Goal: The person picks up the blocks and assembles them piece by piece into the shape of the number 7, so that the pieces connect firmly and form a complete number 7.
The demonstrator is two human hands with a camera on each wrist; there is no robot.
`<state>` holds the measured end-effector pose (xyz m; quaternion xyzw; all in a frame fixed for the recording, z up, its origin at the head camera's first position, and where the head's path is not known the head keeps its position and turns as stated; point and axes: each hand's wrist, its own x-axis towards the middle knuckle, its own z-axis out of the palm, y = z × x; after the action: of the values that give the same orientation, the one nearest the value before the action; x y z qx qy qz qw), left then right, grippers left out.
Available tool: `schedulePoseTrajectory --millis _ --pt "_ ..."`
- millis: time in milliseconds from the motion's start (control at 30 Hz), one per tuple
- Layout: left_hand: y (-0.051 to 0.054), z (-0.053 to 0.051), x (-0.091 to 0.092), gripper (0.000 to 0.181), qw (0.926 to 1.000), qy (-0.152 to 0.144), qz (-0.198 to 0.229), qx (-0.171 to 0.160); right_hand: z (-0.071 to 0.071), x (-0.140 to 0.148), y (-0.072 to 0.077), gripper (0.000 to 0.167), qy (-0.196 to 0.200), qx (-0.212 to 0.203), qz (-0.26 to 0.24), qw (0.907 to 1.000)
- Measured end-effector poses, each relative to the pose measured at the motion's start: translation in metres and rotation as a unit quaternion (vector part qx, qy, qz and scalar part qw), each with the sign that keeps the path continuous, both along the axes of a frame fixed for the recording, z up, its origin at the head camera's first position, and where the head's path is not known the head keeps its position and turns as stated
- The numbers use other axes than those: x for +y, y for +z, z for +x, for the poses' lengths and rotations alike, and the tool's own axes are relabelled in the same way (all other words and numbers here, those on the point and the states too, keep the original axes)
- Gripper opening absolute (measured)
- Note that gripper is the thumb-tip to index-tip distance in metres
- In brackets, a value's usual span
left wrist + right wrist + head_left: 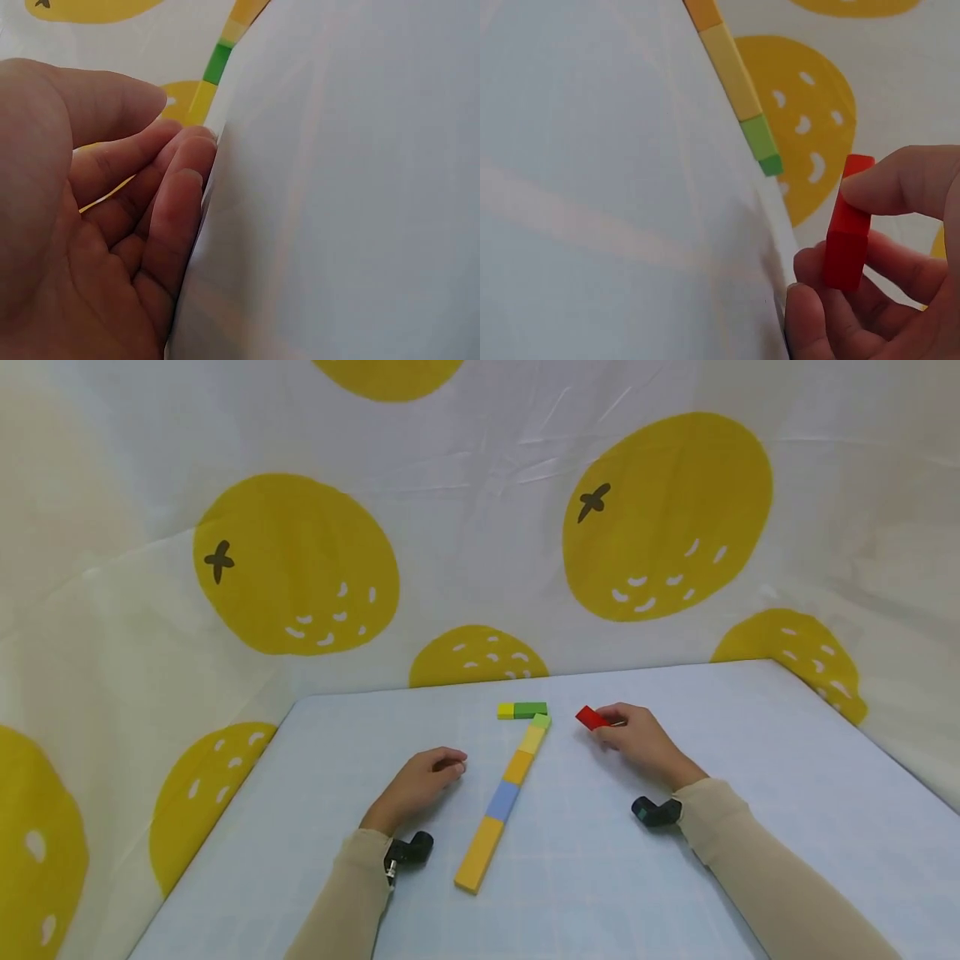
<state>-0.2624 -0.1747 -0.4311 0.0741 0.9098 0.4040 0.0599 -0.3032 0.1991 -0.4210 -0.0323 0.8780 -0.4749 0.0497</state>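
My right hand pinches a red block between thumb and fingers, to the right of a slanting row of blocks. In the right wrist view the red block is held along its length. The row runs from a long orange block at the near end through a blue block, another orange block and a pale yellow block to a light green block. My left hand rests on the table left of the row, fingers loosely bent, holding nothing.
Just beyond the row's far end lie a green block and a small yellow block, side by side. The table has a pale cloth. Behind it hangs a white curtain printed with big yellow fruit.
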Motion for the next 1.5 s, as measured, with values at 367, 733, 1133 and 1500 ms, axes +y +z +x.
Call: schedulePoseTrajectory --millis 367,733,1133,1500 --pt "-0.003 0.001 0.000 0.026 1.0000 0.006 -0.001 0.002 -0.002 -0.013 0.002 0.050 -0.014 -0.028 -0.057 0.9979" --pt "0.001 0.002 0.001 0.025 0.9998 0.016 0.003 -0.010 -0.008 -0.033 0.005 0.045 -0.002 -0.008 -0.040 0.9992" --pt "0.001 0.008 0.001 0.025 0.9995 0.014 0.025 0.012 -0.013 -0.039 0.007 0.045 0.010 0.002 -0.057 0.9983" --pt "-0.001 0.024 -0.008 0.025 0.9953 0.010 0.094 -0.019 -0.019 -0.045 0.010 0.043 0.046 0.035 -0.058 0.9966"
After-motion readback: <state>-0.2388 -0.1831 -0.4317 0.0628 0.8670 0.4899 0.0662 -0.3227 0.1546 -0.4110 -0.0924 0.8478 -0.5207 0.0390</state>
